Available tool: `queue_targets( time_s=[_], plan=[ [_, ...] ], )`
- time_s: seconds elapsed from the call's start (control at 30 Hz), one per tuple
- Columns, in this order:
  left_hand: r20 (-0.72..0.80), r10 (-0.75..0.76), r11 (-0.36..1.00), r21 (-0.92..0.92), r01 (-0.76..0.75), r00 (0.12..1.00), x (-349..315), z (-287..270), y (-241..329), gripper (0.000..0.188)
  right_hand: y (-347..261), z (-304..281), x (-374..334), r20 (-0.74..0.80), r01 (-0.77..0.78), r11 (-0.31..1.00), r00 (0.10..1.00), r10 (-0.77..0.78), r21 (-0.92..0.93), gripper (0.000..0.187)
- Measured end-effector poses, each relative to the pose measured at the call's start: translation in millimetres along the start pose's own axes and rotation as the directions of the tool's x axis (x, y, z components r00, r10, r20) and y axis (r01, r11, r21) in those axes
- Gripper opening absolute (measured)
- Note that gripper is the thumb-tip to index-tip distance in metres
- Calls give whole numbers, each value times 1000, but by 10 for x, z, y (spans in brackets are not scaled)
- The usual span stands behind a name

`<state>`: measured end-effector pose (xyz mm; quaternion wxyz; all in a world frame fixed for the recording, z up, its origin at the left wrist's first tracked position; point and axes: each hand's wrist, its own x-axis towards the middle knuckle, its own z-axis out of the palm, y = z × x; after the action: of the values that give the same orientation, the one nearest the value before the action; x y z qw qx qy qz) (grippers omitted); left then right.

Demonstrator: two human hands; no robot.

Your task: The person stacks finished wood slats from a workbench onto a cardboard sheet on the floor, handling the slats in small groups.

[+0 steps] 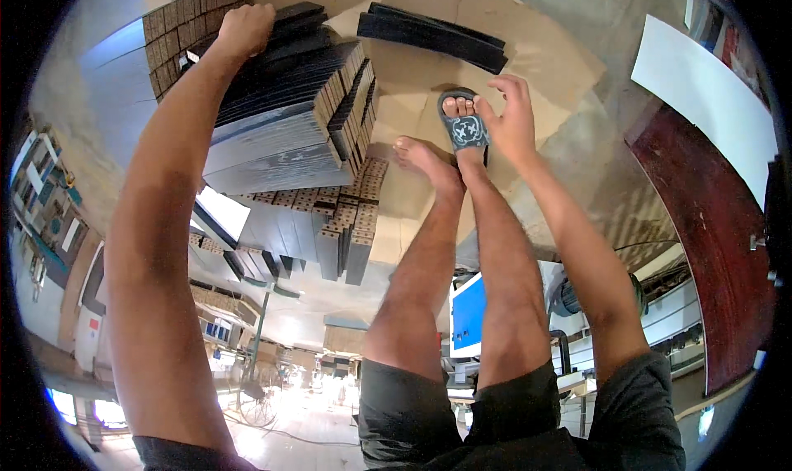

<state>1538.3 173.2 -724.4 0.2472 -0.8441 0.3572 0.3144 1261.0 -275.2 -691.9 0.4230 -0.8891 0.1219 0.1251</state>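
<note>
My left hand (246, 30) is stretched out to the far left, over the far end of a stack of black boards (280, 79). Its fingers are curled under, and whatever lies in them is hidden. Off to the right, my right hand (513, 124) hangs in the air above my sandalled foot, fingers apart and nothing in them. Ahead of it, a few loose black strips (433, 38) lie together on brown cardboard (549, 38).
Grey panels with brown, holed ends (318, 211) are piled beside the black stack. More brown-ended blocks (186, 25) stand at the far left. On the right are a white sheet (701, 91) and a dark red panel (693, 223). My feet rest on the cardboard.
</note>
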Motion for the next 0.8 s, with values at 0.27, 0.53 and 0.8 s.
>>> queue_targets(
  time_s=[0.27,0.53,0.8],
  plan=[
    [74,-168,926,-331,183,983,-167,-1155,-54,46,-867,153,494,179,-412,797,911,371,443,52],
    [-14,-264,384,-919,91,965,-823,-2552,959,68,-2015,168,1013,338,-343,171,939,60,924,91],
    [-157,-526,0,-983,-185,836,-979,-2345,2308,84,-1424,-479,758,636,-633,-131,771,-19,763,59]
  ],
)
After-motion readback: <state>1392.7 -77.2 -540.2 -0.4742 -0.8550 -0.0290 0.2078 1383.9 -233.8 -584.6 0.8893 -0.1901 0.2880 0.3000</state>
